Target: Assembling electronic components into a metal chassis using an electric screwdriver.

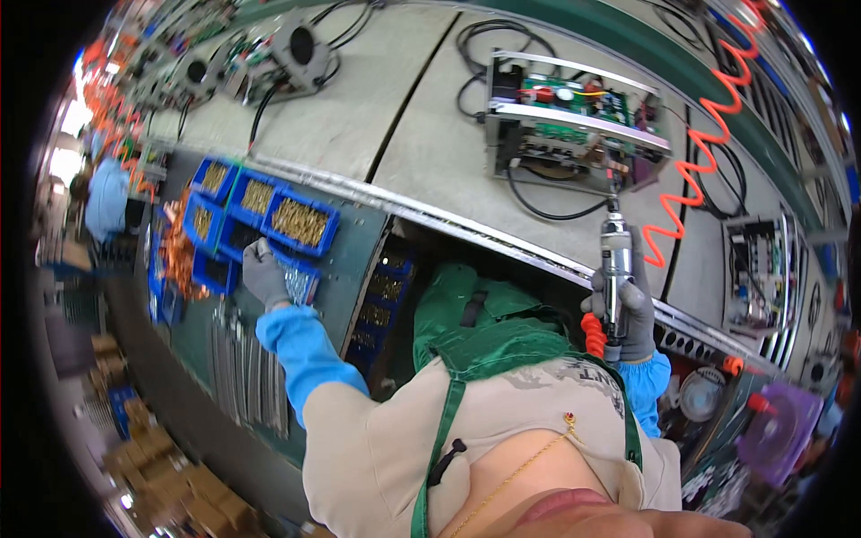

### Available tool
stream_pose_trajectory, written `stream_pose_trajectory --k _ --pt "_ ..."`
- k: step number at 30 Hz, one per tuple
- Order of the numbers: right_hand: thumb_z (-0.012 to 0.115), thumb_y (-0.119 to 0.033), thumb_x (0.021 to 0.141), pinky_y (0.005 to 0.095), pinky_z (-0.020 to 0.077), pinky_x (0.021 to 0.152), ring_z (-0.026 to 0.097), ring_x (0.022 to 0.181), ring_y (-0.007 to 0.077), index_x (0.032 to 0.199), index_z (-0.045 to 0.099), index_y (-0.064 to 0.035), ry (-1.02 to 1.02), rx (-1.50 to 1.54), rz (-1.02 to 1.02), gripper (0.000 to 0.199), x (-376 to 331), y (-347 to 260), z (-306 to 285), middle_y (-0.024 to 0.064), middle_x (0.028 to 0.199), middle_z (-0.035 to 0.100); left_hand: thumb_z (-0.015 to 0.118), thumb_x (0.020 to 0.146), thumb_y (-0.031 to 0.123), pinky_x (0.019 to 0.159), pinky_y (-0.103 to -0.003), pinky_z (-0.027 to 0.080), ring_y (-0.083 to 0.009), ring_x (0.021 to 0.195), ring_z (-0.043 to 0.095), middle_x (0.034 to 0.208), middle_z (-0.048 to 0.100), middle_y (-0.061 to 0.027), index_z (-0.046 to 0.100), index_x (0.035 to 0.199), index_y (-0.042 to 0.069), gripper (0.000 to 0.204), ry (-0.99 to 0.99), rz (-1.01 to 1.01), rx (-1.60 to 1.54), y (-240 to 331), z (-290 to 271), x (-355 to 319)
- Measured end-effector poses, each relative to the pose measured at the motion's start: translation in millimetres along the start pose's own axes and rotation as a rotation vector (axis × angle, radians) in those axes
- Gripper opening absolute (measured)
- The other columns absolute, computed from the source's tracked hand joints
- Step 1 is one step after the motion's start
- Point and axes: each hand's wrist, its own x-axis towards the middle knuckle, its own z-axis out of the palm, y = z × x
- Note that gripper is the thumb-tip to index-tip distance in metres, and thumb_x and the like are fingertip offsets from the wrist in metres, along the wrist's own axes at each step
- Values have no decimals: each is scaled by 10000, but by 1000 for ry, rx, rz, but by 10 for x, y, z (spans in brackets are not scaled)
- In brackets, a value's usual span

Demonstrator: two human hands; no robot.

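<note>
The silver air screwdriver [616, 255] lies in the right hand [639, 325], whose gloved fingers [633, 296] wrap closed around its barrel. Its bit points to the near right corner of an open-framed electronic device [587, 115] on the pale worktop [421, 121]; whether they touch cannot be told. The gloved left hand [264, 276] is at the blue bins [330, 231] of brass-coloured parts [300, 221], fingers bunched together; whether they pinch anything cannot be made out.

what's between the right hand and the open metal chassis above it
In the head view, the front of the silver power driver extends from the right hand toward the chassis, over grey worktop.
</note>
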Motion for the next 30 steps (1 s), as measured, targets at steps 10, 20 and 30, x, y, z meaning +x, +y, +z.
stream_pose_trajectory --k 10,20,30 --pt "709 -233 705 324 586 591 621 556 177 1516 104 -230 107 -16 35 1012 -15 -20 133 132 860 560 600 838 108 700 -267 484 -133 755 615 914 689 -81 696 1068 60 254 -919 988 -811 3647 551 -898" --pt "724 -260 633 334 570 606 593 541 181 1519 110 -230 170 -56 89 1078 -26 -24 259 144 882 536 689 731 104 692 -279 487 -150 728 612 821 679 -49 645 1210 141 483 -1298 1410 -272 4838 1324 -965" --pt "709 -246 645 336 563 607 591 545 182 1516 136 -227 172 -25 71 1043 -28 -9 286 145 886 526 661 775 115 721 -284 496 -160 737 619 861 690 -64 636 1213 110 439 -1453 1276 -371 4770 1335 -905"
